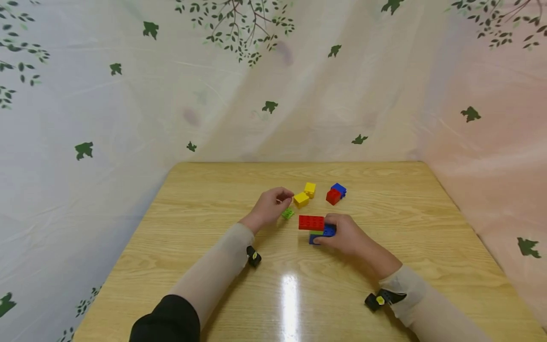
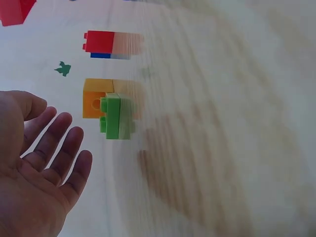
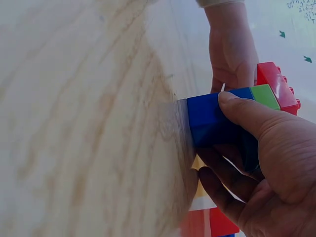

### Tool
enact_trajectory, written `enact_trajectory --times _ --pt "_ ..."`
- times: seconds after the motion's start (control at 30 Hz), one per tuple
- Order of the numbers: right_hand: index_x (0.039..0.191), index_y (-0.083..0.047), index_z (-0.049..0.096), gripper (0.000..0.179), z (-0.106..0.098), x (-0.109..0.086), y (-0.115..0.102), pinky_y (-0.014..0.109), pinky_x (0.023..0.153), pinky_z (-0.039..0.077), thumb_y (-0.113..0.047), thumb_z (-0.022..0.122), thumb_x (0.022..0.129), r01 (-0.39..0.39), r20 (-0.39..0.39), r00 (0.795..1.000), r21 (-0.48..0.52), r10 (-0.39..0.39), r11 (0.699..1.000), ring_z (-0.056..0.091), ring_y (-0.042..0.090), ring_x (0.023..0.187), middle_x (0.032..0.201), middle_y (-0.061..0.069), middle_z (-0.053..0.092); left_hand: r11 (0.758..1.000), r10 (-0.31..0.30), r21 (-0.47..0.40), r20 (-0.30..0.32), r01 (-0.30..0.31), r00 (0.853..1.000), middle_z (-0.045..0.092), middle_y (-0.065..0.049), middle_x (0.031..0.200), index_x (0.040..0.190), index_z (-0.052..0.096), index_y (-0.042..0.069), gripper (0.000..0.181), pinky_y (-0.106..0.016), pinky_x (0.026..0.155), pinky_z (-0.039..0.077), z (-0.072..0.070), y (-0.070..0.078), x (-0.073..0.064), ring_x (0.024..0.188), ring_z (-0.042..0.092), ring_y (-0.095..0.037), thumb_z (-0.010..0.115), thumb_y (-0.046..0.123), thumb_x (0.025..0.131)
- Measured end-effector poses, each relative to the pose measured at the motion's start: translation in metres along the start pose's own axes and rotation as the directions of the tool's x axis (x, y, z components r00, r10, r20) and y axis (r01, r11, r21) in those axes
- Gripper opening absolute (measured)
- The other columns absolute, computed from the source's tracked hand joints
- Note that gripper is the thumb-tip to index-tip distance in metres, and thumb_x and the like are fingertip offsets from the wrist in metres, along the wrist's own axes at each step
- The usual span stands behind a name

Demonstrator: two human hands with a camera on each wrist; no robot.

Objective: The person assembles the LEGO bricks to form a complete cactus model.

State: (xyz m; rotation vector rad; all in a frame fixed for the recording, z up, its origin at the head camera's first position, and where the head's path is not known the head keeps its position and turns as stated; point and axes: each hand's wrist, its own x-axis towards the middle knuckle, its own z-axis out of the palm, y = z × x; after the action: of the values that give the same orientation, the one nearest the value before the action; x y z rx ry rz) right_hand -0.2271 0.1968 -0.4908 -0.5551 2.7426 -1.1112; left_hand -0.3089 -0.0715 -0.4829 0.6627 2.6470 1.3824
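Observation:
My right hand (image 1: 350, 236) grips a small stack of toy building bricks just above or on the table, with the thumb across a blue brick (image 3: 207, 116). On top of that stack lies a long red brick (image 1: 311, 222), over a thin green layer (image 3: 265, 96). My left hand (image 1: 270, 206) holds nothing; its fingers are loosely bent in the left wrist view, beside a small green brick (image 2: 113, 116). Close to its fingertips is a yellow brick (image 1: 301, 199), and a second yellow brick (image 1: 310, 189) touches or nearly touches the first.
Behind the stack, a red brick (image 1: 333, 196) sits against a blue brick (image 1: 339, 189). The wooden table (image 1: 205, 204) ends at a leaf-patterned cloth (image 1: 239, 123) behind and at the sides. A black wrist camera (image 1: 254, 256) is strapped to the left sleeve.

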Motion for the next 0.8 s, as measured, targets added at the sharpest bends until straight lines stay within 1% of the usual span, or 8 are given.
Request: enact_trajectory --times 0.17,0.27,0.37,0.4,0.53,0.67,0.8 --pt "0.105 -0.015 0.073 0.037 -0.001 -0.002 0.002 0.032 0.075 0.052 -0.039 0.091 0.083 -0.009 -0.004 1.0 0.003 0.009 1.0 0.057 0.019 0.086 0.094 -0.003 0.062 1.0 -0.011 0.017 -0.019 0.012 1.0 0.067 0.0 0.122 0.135 0.065 0.006 0.033 -0.037 0.094 0.056 0.004 -0.006 0.013 0.109 0.064 -0.02 0.062 0.025 0.108" --pt "0.107 -0.015 0.074 0.038 -0.001 -0.003 0.002 0.032 0.078 0.053 -0.039 0.091 0.083 -0.01 0.0 1.0 0.006 0.01 1.0 0.058 0.019 0.087 0.096 -0.003 0.064 1.0 -0.009 0.023 -0.012 0.01 1.0 0.066 -0.006 0.127 0.137 0.062 0.004 0.037 -0.039 0.098 0.055 0.007 -0.007 0.018 0.113 0.063 -0.023 0.062 0.026 0.108" --pt "0.107 -0.016 0.074 0.037 -0.001 -0.003 0.002 0.033 0.078 0.054 -0.04 0.091 0.083 -0.013 0.001 1.0 0.013 0.013 1.0 0.058 0.019 0.087 0.096 -0.004 0.064 0.999 -0.024 0.029 0.002 0.024 1.0 0.064 -0.012 0.131 0.139 0.06 0.002 0.041 -0.041 0.1 0.054 0.009 -0.005 0.023 0.116 0.062 -0.025 0.064 0.026 0.107" --pt "0.107 -0.016 0.074 0.038 -0.001 -0.003 0.002 0.033 0.079 0.053 -0.04 0.09 0.083 -0.014 0.001 1.0 0.014 0.014 1.0 0.058 0.019 0.087 0.097 -0.004 0.064 0.999 -0.031 0.038 0.004 0.031 1.0 0.063 -0.012 0.132 0.14 0.059 0.002 0.042 -0.04 0.101 0.053 0.01 -0.005 0.026 0.116 0.062 -0.025 0.065 0.027 0.106" --pt "0.108 -0.016 0.075 0.038 -0.002 -0.002 0.002 0.034 0.08 0.054 -0.041 0.09 0.083 -0.015 0.001 1.0 0.02 0.015 1.0 0.058 0.019 0.088 0.097 -0.004 0.065 0.995 -0.069 0.076 0.012 0.068 0.998 0.063 -0.01 0.133 0.144 0.057 0.004 0.049 -0.038 0.101 0.053 0.013 -0.003 0.032 0.118 0.061 -0.024 0.067 0.032 0.105" --pt "0.109 -0.017 0.075 0.038 -0.003 -0.002 0.003 0.034 0.082 0.054 -0.04 0.09 0.083 -0.007 0.0 1.0 0.021 0.007 1.0 0.059 0.018 0.088 0.099 -0.005 0.066 0.988 -0.118 0.104 0.032 0.114 0.993 0.064 -0.006 0.131 0.146 0.056 0.006 0.055 -0.037 0.1 0.054 0.016 0.001 0.036 0.117 0.062 -0.022 0.069 0.038 0.103" --pt "0.107 -0.017 0.075 0.035 -0.003 -0.001 0.002 0.032 0.078 0.053 -0.038 0.09 0.084 0.009 0.0 1.0 0.019 -0.009 1.0 0.058 0.018 0.086 0.097 -0.005 0.066 0.979 -0.161 0.135 0.041 0.154 0.986 0.065 -0.003 0.128 0.144 0.058 0.009 0.058 -0.035 0.098 0.055 0.019 0.002 0.039 0.113 0.062 -0.019 0.072 0.043 0.1"
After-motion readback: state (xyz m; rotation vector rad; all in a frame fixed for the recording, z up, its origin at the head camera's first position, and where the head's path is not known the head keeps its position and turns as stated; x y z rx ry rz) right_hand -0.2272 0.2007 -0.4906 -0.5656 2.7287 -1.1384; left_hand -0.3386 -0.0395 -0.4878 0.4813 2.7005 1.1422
